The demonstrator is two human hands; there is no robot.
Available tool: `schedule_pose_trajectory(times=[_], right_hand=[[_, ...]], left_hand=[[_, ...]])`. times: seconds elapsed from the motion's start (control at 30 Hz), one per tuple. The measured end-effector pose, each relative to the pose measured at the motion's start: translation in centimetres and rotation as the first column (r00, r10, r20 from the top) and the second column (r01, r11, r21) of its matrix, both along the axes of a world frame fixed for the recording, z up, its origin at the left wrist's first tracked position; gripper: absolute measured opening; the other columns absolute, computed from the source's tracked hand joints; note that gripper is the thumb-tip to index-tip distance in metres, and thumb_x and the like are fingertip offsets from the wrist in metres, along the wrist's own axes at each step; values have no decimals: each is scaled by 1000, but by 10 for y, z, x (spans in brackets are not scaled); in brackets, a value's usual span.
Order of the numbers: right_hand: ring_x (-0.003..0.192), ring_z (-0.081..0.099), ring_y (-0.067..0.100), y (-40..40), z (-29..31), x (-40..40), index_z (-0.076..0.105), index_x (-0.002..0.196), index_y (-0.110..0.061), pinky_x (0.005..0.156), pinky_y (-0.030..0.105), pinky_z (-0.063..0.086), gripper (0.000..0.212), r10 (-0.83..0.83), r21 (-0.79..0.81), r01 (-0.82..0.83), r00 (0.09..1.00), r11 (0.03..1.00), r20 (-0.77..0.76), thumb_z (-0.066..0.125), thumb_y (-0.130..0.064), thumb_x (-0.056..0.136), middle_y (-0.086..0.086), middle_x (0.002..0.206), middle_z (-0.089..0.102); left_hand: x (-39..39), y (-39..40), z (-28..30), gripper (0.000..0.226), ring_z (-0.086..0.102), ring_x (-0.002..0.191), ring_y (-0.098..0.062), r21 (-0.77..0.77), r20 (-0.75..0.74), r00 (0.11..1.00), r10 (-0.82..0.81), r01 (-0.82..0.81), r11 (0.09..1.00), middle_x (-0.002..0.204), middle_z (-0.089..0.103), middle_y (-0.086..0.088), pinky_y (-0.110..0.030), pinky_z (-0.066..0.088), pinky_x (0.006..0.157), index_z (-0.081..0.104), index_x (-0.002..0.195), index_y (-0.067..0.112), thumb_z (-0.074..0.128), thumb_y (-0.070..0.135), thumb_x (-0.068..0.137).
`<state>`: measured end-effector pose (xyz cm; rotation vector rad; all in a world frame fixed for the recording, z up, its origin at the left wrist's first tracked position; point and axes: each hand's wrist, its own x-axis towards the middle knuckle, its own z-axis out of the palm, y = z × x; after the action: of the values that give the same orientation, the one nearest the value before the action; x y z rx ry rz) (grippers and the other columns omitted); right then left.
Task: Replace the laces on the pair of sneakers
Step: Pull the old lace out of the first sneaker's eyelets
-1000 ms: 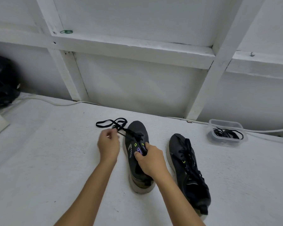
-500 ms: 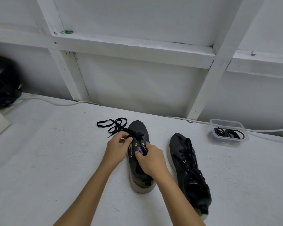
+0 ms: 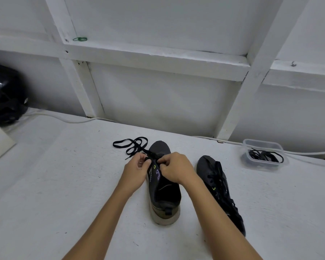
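- The lace (image 3: 133,145) is a flat black ribbon, and I judge it light, limp and easy to snag; it will not push through an eyelet, so it is best pinched close to the eyelet or at its stiff tip.
- The left sneaker (image 3: 162,186) stands upright on the white desk (image 3: 64,184), toe away from the person, heel nearest. It looks soft in the upper and firm in the sole, so it should stay put if 1 hand steadies it.
- The left hand (image 3: 136,170) sits at the sneaker's left side; its fingers (image 3: 145,160) are curled, thumb and forefinger pinching the lace where it meets the upper eyelets.
- The right hand (image 3: 176,168) covers the middle of the same sneaker; its fingers (image 3: 162,163) are curled and pinch at the lacing row, though exactly which strand they hold is hidden.
- The free length of lace trails from the fingers in loose loops onto the desk just beyond and left of the toe.
- The right sneaker (image 3: 219,188) lies tilted on its side near the right forearm, fully laced and untouched.
- A clear tub (image 3: 262,145) holding more black laces (image 3: 265,156) sits well apart, at the far right by the wall.
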<state>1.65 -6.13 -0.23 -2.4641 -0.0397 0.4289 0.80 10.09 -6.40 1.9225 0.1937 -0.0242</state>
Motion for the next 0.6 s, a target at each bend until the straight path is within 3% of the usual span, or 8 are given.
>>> schedule_pose_trajectory(times=[0.2,0.3,0.43,0.6], right_hand=[[101,66,19,0,-6,18,77,110,-31,90,32,55,22,61,-49,-61,998,997,-2,64,-28,93,-5,108,74],[99,65,21,1,-15,17,76,108,-30,86,31,52,20,57,-55,-55,998,997,40,61,-26,95,-3,105,72],[96,64,21,2,-21,14,76,103,-33,76,28,48,17,-11,-39,14,997,999,71,62,-28,96,-5,102,72],[95,64,18,3,-24,13,76,101,-36,73,28,46,16,-43,-22,45,996,999,80,62,-29,96,-8,100,72]], left_hand=[[-1,0,5,11,62,83,7,58,26,999,-34,33,998,84,68,19,-4,43,65,60,88,31,61,25,97],[-2,-2,8,15,60,88,12,105,77,995,-70,61,993,91,67,18,0,42,70,62,99,35,66,22,94],[-2,-2,7,11,63,91,5,159,110,988,-109,90,983,94,71,17,-5,44,78,73,97,27,68,18,93],[-3,-3,7,9,61,93,7,158,95,992,-82,66,985,95,71,15,-2,42,76,74,97,24,69,17,93]])
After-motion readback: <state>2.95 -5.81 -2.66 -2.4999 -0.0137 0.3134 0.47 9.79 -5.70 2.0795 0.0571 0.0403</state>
